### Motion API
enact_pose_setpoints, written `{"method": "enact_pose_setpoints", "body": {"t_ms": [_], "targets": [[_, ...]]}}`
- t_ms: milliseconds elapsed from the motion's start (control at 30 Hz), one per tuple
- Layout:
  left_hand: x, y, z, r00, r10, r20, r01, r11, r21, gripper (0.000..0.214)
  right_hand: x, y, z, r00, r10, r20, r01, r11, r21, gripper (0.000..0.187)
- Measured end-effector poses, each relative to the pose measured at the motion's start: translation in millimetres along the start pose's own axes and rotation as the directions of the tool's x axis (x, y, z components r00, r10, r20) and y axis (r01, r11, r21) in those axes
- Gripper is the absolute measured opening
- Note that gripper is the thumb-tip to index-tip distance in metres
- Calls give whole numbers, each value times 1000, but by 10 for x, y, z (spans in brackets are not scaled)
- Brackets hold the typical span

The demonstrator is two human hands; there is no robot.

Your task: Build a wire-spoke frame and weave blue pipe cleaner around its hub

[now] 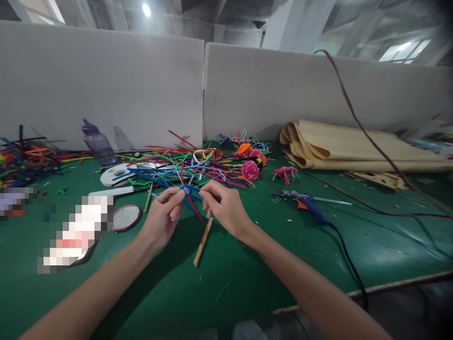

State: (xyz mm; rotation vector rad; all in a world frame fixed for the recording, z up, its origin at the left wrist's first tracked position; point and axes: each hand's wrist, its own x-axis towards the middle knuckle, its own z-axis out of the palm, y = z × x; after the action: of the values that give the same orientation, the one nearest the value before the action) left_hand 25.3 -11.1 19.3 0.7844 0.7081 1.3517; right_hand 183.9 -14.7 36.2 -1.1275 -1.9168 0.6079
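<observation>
Through head view I had both bare arms angled inward from lower edge. Left forearm [95, 285] slanted up to left hand [164, 212], thumb and forefinger pinched, other fingers curled beneath. Right forearm [304, 278] rose to right hand [226, 208], back upward, thumb and forefinger close together. Fingertips faced each other, hands just apart.

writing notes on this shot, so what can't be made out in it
Head view:
- Blue piece: gripped part covered by the left hand.
- Right hand: whether it touches that piece, too small to tell.
- Pixelated patch: content masked by blocks.
- Far-right pile: blurred, cut off by the right edge.
</observation>
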Motion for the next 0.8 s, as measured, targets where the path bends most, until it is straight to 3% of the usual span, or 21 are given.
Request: {"method": "enact_pose_setpoints", "body": {"t_ms": [133, 233, 333, 433, 633, 800], "targets": [[-3, 11, -26, 995, -67, 79, 71, 996, -47, 11, 55, -1, -105, 999, -20, 31, 20, 1000, 18, 18], [-9, 16, -49, 983, -106, 148, 119, 990, -80, 7, 113, 35, -190, 986, 42, 161, -72, 981, 182, 16], [-22, 8, -57, 968, -156, 195, 187, 971, -152, 4, 141, 94, -211, 934, 109, 341, -240, 899, 368, 17], [-30, 2, -54, 953, -195, 231, 246, 944, -218, 8, 131, 137, -158, 873, 101, 477, -361, 793, 491, 20], [-42, 39, -42, 967, -146, 208, 200, 941, -272, 13, 91, 126, -17, 854, 52, 519, -423, 650, 631, 34], [-54, 11, -50, 962, -133, 240, 187, 959, -214, 10, 71, 122, 57, 848, 28, 530, -431, 618, 658, 31]]}}
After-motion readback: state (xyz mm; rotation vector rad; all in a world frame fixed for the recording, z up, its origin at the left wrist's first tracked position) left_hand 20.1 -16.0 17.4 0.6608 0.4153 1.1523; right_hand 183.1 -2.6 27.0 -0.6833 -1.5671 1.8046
